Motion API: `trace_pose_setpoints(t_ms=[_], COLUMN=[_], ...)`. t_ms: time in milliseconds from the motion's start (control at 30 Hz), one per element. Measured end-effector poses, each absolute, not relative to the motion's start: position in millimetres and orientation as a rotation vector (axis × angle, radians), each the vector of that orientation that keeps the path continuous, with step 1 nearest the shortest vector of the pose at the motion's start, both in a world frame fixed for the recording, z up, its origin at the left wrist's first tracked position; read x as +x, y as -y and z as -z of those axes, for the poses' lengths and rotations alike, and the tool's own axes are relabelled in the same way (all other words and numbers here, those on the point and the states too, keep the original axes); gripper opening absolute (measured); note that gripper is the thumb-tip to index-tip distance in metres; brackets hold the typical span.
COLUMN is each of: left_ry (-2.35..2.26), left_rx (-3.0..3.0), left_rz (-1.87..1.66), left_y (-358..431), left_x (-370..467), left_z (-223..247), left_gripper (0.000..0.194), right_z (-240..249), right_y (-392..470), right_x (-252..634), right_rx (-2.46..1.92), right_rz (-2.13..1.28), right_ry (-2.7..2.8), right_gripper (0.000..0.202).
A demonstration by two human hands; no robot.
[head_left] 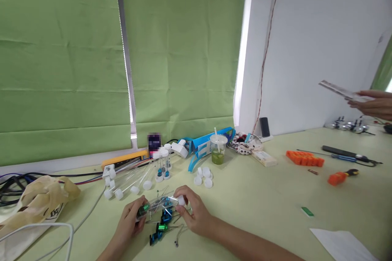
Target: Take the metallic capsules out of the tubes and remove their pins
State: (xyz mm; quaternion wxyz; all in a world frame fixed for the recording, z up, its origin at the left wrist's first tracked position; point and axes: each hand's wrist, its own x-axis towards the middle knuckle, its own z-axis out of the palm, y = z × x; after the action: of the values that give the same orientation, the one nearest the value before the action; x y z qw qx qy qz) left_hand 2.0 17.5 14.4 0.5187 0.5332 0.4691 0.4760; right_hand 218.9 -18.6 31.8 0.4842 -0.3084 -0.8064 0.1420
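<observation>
A clear plastic tube (158,204) lies almost level between my hands, with a dark and green piece (143,210) showing inside its left end. My left hand (130,217) is closed around that end. At the other end, my right hand (196,211) pinches the tube by its white cap (181,200). Below the tube, several blue and green metallic parts with thin rods (159,230) lie on the table; some are hidden behind the tube and fingers. Several loose white caps (203,177) sit just beyond my right hand.
Several capped clear tubes (139,175) lie back left, beside small upright tubes (165,163). A drink cup (218,151) stands at the back. Rightward are an orange holder (304,158) and a screwdriver (339,177). Another person's hands (375,104) hold a flat item. Cables (73,232) lie left.
</observation>
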Motion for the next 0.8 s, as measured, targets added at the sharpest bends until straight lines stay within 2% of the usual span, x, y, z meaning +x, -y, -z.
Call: trace_pose_setpoints(t_ms=[133, 267, 433, 600, 800], left_ry=[-1.039, -0.921, -0.764, -0.757, -0.902], left_rx=[1.239, 1.264, 1.258, 1.200, 1.174], left_rz=[-1.078, -1.008, -1.040, -1.162, -1.251], left_y=[-14, -13, -25, -36, -31], left_x=[6, 6, 2, -2, -3], left_z=[-15, -16, -4, 7, -2], left_gripper=[0.044, 0.038, 0.030, 0.026, 0.026], right_z=[-40, -42, -38, -33, -26], right_y=[21, 24, 23, 16, 8], right_x=[221, 222, 221, 224, 228], right_rx=[-0.718, -0.812, -0.974, -1.016, -0.989], right_rz=[-0.279, -0.098, 0.050, -0.038, -0.173], right_ry=[2.204, 2.456, 2.551, 2.468, 2.365], right_gripper=[0.031, 0.044, 0.041, 0.044, 0.042])
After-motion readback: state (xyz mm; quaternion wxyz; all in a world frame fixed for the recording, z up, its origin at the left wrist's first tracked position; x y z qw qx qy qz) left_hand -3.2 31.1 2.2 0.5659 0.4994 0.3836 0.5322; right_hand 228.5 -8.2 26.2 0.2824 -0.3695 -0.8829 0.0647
